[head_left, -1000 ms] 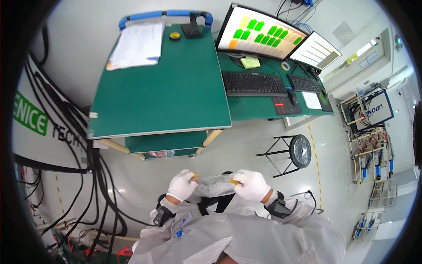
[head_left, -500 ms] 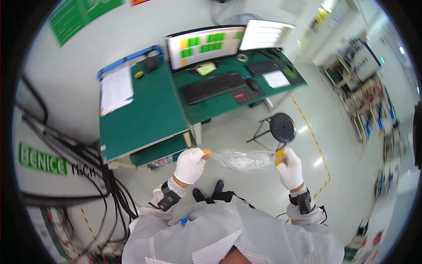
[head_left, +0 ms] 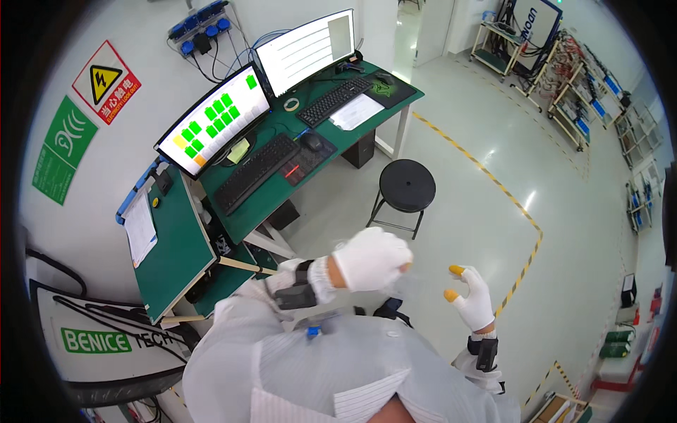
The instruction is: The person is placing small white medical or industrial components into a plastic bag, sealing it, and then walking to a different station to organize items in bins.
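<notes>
My left hand (head_left: 372, 259), in a white glove with yellow fingertips, is closed in front of my chest. A faint, blurred piece of clear plastic bag (head_left: 409, 283) seems to hang below its fingers; most of it is hidden or too transparent to make out. To the right, my right hand (head_left: 471, 296) wears the same kind of glove. Its thumb and forefinger are spread apart with nothing between them. Both wrists carry a black strapped device.
A black round stool (head_left: 407, 185) stands ahead of my hands. Beyond it, a green desk (head_left: 282, 192) bears two monitors, keyboards and mice; a lower green-topped table (head_left: 169, 243) adjoins at left. Yellow-black tape (head_left: 486, 169) marks the floor. Wheeled racks stand far right.
The clear bag was stretched between both hands. My right hand has let go of it, and my left has moved right, closer to the right hand. The view has turned rightward.
</notes>
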The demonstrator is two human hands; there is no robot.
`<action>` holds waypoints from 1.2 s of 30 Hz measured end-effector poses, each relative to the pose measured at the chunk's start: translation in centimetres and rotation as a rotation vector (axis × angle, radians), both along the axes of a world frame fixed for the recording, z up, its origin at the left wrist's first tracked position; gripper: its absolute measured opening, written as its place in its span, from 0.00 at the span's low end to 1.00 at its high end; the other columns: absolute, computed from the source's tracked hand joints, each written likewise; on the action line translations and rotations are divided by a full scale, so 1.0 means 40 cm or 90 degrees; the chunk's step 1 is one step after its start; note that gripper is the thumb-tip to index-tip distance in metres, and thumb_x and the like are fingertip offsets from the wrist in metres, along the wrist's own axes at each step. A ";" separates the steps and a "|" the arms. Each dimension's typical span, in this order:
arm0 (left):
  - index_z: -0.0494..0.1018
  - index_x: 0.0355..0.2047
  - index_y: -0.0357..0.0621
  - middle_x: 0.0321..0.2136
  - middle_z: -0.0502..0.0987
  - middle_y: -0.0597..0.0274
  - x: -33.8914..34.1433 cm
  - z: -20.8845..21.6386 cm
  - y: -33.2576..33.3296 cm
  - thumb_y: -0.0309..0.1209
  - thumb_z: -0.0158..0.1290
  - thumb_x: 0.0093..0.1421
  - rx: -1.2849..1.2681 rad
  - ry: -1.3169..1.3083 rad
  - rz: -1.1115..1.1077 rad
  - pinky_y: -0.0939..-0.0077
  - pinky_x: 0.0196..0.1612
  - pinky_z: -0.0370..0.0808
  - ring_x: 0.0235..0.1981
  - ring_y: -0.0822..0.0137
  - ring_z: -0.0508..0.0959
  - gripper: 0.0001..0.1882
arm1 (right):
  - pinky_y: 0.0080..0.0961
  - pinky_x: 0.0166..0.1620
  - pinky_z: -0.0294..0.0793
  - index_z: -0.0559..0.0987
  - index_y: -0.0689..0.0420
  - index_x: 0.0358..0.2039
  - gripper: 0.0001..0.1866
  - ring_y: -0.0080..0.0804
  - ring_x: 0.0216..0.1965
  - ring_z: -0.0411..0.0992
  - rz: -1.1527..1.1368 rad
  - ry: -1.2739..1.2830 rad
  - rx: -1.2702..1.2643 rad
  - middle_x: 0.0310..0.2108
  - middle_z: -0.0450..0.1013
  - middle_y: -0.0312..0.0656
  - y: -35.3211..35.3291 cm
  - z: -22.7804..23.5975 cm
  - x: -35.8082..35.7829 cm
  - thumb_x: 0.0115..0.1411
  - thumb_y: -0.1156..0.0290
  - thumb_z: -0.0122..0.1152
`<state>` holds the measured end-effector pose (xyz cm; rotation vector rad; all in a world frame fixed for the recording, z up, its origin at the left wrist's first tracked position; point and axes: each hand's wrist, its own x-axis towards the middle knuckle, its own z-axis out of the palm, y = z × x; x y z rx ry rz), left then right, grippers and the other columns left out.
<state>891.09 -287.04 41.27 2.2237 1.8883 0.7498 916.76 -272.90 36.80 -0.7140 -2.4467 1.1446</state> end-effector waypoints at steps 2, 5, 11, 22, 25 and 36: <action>0.75 0.26 0.50 0.24 0.74 0.63 0.050 -0.006 0.123 0.32 0.56 0.52 -0.018 0.005 -0.052 0.62 0.33 0.71 0.30 0.57 0.77 0.03 | 0.32 0.46 0.74 0.77 0.63 0.43 0.21 0.41 0.43 0.75 0.024 0.020 0.043 0.43 0.75 0.47 0.064 0.034 -0.015 0.47 0.75 0.69; 0.75 0.26 0.50 0.26 0.75 0.64 0.108 -0.004 0.313 0.34 0.56 0.53 -0.018 0.009 -0.104 0.62 0.34 0.71 0.30 0.59 0.77 0.04 | 0.36 0.44 0.75 0.79 0.60 0.40 0.21 0.46 0.40 0.76 0.024 0.063 0.153 0.39 0.77 0.47 0.184 0.042 -0.031 0.43 0.73 0.72; 0.74 0.24 0.48 0.22 0.74 0.61 0.137 -0.036 0.670 0.35 0.57 0.54 0.042 -0.058 -0.125 0.61 0.33 0.70 0.27 0.56 0.76 0.07 | 0.39 0.34 0.73 0.80 0.57 0.30 0.12 0.47 0.30 0.75 -0.095 0.054 0.306 0.26 0.76 0.44 0.472 -0.020 -0.005 0.44 0.72 0.72; 0.75 0.23 0.46 0.22 0.74 0.58 -0.007 -0.104 1.413 0.33 0.59 0.52 0.061 -0.183 -0.264 0.59 0.31 0.70 0.26 0.53 0.76 0.07 | 0.38 0.32 0.73 0.81 0.57 0.30 0.09 0.48 0.27 0.74 -0.225 0.000 0.213 0.24 0.75 0.45 1.116 -0.045 -0.125 0.47 0.73 0.71; 0.75 0.23 0.45 0.22 0.74 0.59 -0.097 -0.041 1.601 0.34 0.60 0.52 0.074 -0.141 -0.292 0.59 0.31 0.70 0.26 0.53 0.76 0.07 | 0.38 0.31 0.73 0.81 0.58 0.30 0.08 0.48 0.27 0.73 -0.228 0.023 0.154 0.24 0.74 0.46 1.294 0.029 -0.213 0.50 0.72 0.69; 0.74 0.24 0.47 0.22 0.73 0.61 -0.430 -0.011 2.224 0.31 0.58 0.51 0.119 -0.116 -0.197 0.62 0.32 0.69 0.26 0.56 0.75 0.05 | 0.37 0.35 0.74 0.83 0.56 0.31 0.05 0.46 0.31 0.76 -0.190 0.118 0.096 0.28 0.77 0.46 1.979 0.035 -0.565 0.52 0.72 0.67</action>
